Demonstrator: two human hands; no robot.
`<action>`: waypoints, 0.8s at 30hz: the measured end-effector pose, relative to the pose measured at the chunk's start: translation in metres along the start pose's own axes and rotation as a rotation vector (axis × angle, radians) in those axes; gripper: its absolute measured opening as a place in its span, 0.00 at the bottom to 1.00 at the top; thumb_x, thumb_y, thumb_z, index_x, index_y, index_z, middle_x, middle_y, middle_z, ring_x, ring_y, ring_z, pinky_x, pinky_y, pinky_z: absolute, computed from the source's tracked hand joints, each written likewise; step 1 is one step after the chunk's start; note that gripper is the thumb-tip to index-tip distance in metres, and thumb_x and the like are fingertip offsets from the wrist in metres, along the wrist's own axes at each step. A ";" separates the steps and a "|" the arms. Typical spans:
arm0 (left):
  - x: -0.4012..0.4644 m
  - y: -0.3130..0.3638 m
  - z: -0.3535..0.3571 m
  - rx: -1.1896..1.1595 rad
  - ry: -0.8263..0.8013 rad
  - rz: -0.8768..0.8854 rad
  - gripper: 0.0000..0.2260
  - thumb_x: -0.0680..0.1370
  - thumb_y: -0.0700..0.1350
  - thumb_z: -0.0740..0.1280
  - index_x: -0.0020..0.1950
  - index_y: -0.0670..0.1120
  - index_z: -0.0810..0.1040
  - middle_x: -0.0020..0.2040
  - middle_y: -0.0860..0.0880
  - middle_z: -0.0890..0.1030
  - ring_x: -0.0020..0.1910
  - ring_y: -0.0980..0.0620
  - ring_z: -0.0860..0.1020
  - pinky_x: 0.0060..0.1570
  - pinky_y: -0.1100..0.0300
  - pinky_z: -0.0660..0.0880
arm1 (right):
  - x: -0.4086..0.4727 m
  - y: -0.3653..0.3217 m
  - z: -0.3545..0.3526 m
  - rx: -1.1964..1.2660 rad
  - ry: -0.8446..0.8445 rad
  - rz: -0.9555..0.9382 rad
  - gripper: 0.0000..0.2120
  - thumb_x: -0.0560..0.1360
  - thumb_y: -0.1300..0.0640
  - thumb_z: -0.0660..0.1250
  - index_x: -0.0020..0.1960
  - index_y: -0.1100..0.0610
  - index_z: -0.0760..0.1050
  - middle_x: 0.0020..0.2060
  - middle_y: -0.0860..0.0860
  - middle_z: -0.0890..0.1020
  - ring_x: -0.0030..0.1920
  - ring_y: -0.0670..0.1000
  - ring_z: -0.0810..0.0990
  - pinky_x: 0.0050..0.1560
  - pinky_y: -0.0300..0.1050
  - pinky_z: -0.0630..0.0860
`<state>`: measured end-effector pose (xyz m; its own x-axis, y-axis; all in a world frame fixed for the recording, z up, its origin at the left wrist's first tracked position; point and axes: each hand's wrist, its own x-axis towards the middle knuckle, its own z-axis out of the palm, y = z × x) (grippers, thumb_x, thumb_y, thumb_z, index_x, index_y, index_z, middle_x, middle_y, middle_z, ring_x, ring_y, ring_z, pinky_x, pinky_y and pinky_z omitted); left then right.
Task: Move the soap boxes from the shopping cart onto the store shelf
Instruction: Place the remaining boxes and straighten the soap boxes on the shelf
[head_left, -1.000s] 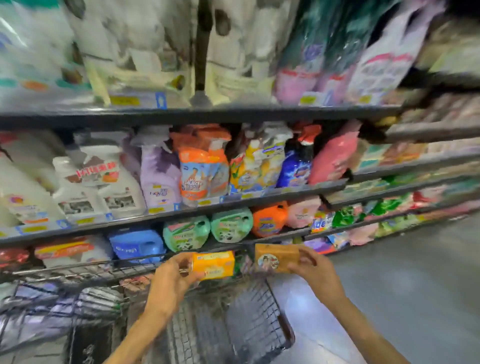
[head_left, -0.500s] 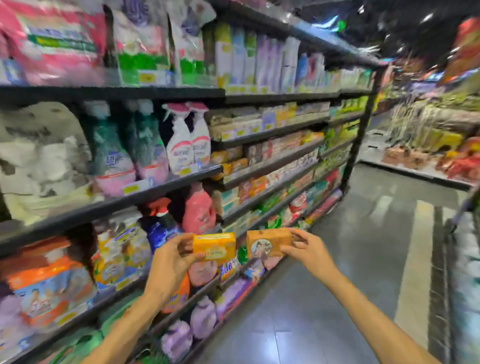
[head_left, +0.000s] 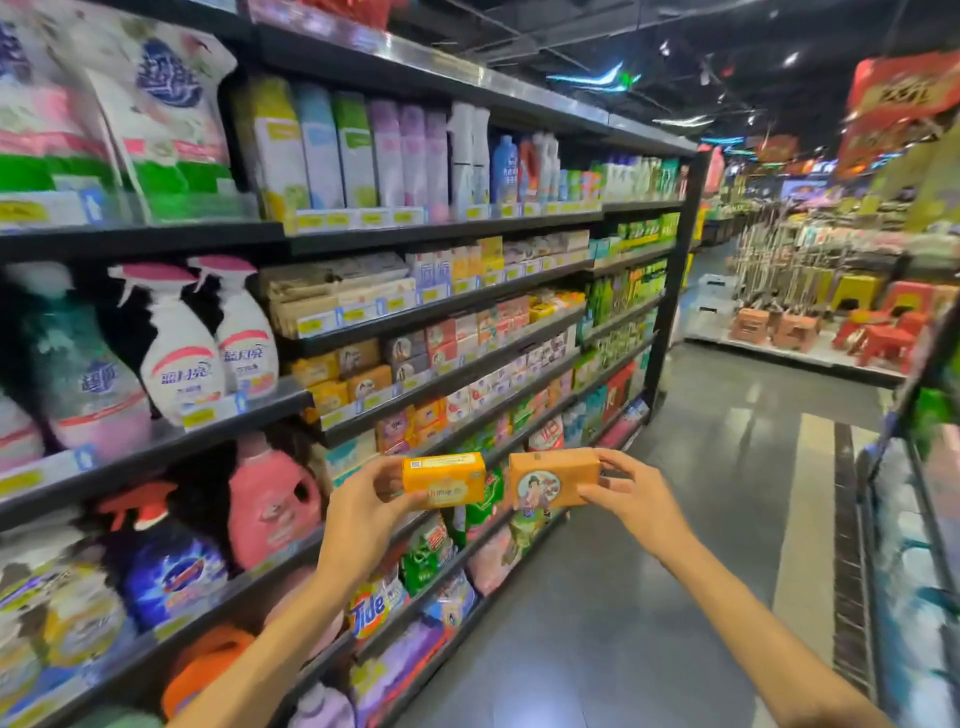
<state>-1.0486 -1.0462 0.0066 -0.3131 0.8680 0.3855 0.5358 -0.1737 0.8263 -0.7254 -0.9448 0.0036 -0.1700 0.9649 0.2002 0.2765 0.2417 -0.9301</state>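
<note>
The left hand (head_left: 363, 499) grips a yellow soap box (head_left: 444, 479) by its left end, and the right hand (head_left: 631, 491) grips an orange soap box (head_left: 553, 478) by its right end. Both boxes are held up in the aisle, side by side with a small gap between them, long axes level and printed faces toward the camera. The shopping cart is out of view. The store shelf (head_left: 447, 382) that carries matching yellow and orange boxes lies up and to the left of the hands, further into the aisle, and its stock (head_left: 343, 382) sits with long sides facing out. The left hand is the nearer one to that row, so its box probably goes in first, pushed away and leftward; the right hand would have to cross further.
</note>
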 end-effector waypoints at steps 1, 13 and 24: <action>0.011 0.001 0.008 0.000 0.010 -0.003 0.17 0.71 0.45 0.79 0.57 0.51 0.81 0.48 0.59 0.85 0.47 0.67 0.82 0.47 0.73 0.76 | 0.012 0.005 -0.005 0.003 -0.002 0.007 0.23 0.70 0.64 0.77 0.62 0.50 0.76 0.47 0.49 0.87 0.45 0.44 0.86 0.43 0.37 0.79; 0.160 -0.058 0.070 0.023 0.174 -0.056 0.17 0.71 0.45 0.79 0.59 0.51 0.81 0.49 0.57 0.85 0.48 0.68 0.80 0.47 0.70 0.74 | 0.201 0.053 0.011 0.020 -0.108 -0.027 0.22 0.71 0.61 0.77 0.62 0.48 0.77 0.45 0.49 0.87 0.48 0.50 0.86 0.52 0.48 0.81; 0.232 -0.120 0.046 0.134 0.412 -0.197 0.19 0.70 0.49 0.80 0.58 0.55 0.81 0.49 0.60 0.85 0.49 0.66 0.82 0.49 0.70 0.77 | 0.355 0.045 0.115 0.077 -0.371 -0.153 0.18 0.73 0.64 0.74 0.58 0.47 0.79 0.47 0.43 0.86 0.47 0.45 0.86 0.44 0.36 0.79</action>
<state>-1.1492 -0.8023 -0.0218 -0.6897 0.6166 0.3797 0.5227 0.0610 0.8504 -0.8823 -0.6035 -0.0029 -0.5371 0.8124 0.2270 0.1521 0.3580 -0.9213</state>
